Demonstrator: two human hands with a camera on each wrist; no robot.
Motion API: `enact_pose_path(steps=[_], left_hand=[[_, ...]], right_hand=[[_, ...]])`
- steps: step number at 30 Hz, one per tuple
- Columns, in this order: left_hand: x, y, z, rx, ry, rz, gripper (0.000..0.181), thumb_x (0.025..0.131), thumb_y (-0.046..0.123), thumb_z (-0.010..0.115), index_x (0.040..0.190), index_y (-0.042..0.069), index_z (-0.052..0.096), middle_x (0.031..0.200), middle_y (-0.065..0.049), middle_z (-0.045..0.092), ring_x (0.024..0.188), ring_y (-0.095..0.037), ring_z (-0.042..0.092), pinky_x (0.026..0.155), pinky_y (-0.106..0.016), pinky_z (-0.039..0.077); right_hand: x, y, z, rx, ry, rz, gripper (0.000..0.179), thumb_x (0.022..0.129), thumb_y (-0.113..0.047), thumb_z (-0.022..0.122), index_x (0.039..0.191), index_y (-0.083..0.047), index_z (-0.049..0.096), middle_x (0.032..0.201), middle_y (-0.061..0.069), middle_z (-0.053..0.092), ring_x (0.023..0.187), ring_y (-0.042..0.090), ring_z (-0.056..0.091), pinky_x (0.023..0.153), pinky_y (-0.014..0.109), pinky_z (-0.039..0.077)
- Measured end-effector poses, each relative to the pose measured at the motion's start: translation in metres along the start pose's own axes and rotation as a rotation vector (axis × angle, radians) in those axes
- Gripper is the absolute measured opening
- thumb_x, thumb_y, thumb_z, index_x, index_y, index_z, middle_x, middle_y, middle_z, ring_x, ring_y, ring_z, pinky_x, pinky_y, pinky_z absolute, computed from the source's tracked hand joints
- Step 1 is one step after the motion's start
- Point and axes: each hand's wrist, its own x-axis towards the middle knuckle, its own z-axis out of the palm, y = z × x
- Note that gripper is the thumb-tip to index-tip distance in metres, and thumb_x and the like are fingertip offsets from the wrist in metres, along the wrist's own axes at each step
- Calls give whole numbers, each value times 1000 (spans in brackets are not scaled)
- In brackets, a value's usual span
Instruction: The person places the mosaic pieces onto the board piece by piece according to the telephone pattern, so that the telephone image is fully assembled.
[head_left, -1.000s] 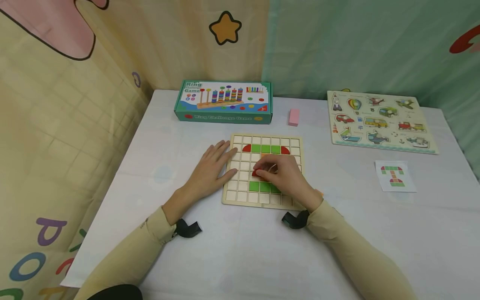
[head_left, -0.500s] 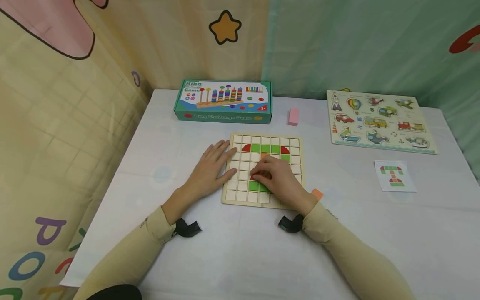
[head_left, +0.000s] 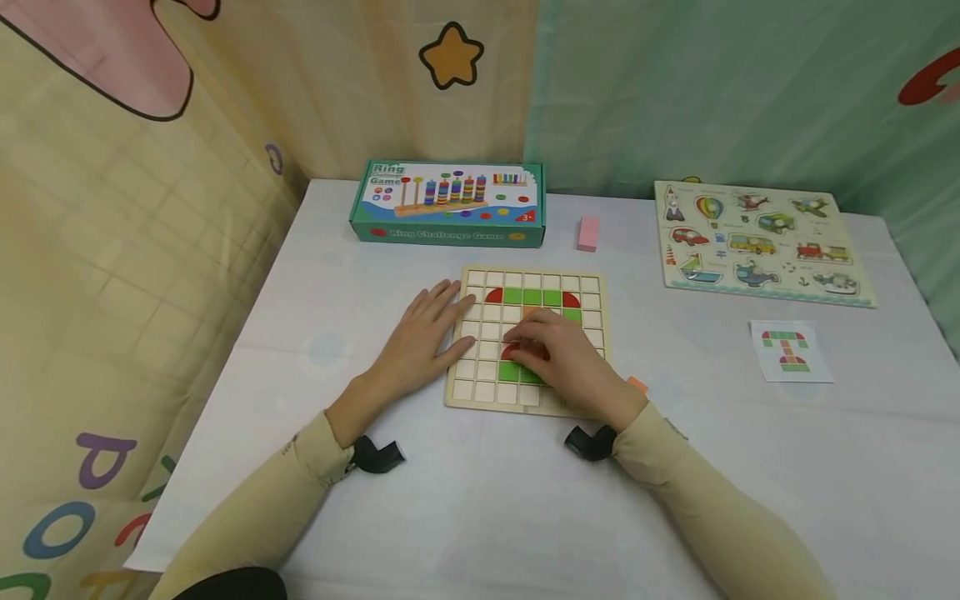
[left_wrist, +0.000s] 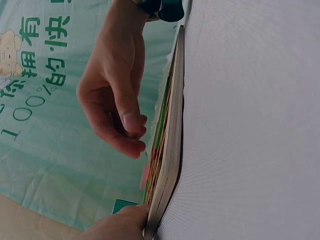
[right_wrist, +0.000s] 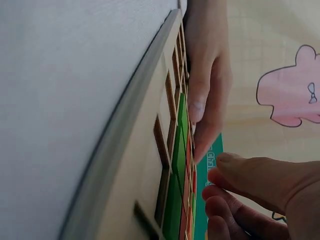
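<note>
My left hand [head_left: 412, 350] rests with straight fingers at the left edge of a wooden grid board [head_left: 485, 392]. Over the board's middle right hovers my right hand [head_left: 566, 358], fingers loosely bent. Its thumb and fingertips appear apart in the right wrist view, nothing visible between them. Just below those fingertips a red quarter-circle tile [head_left: 507, 353] lies in a cell, above a row of green tiles [head_left: 508, 372]. Another green row [head_left: 532, 297] between two red quarter-circles [head_left: 494, 297] fills an upper row. An orange tile [head_left: 529, 312] shows beneath it; the right hand hides further cells.
A loose orange tile [head_left: 637, 384] lies by the right wrist. Right of the board are a printed pattern card [head_left: 791, 371] and a vehicle puzzle board [head_left: 765, 246]. Behind stand a green Ring Challenge Game box [head_left: 450, 204] and a pink block [head_left: 588, 234].
My right hand moved slightly left and down, placed the red quarter-circle tile in a cell above the lower green row, and released it. The left hand stayed put.
</note>
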Motion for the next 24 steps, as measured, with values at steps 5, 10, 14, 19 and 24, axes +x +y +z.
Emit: enact_pose_path(steps=[5,10,14,19,24], left_hand=[[1,0,1,7,2,-2,67,105,43,59,161,10,42,172,-17,30,163,-34,20,133,-55,14],[1,-1,1,15,8,-3,68,105,44,59,161,10,42,172,-16,30,162,-34,20,133,-55,15],[0,-2,1,5,11,0,67,105,43,59,161,11,43,172,-16,30,162,-33,20,133,-55,15],[1,-3,1,-6,6,5,67,105,43,59,161,11,42,173,-16,29,163,-33,19,133,-54,14],[1,-3,4,-6,9,6,67,105,44,59,161,11,42,173,-16,29,163,-33,20,133,-55,14]], right_hand=[[-15,8,-20,-7,31,44,20,93,-13,82,112,-8,79,101,2,73,86,15,66,78,37,59],[-46,26,-45,-65,87,111,23,91,-10,84,113,-10,79,102,1,74,87,15,66,77,40,60],[-74,36,-62,-95,108,179,29,88,-13,87,116,-13,78,103,-2,74,88,12,66,79,36,60],[-104,42,-72,-116,84,243,35,85,-20,90,117,-14,77,103,-4,73,89,11,65,80,26,58],[-115,45,-72,-123,53,214,43,75,-18,97,114,-17,78,104,-7,70,88,11,65,79,23,56]])
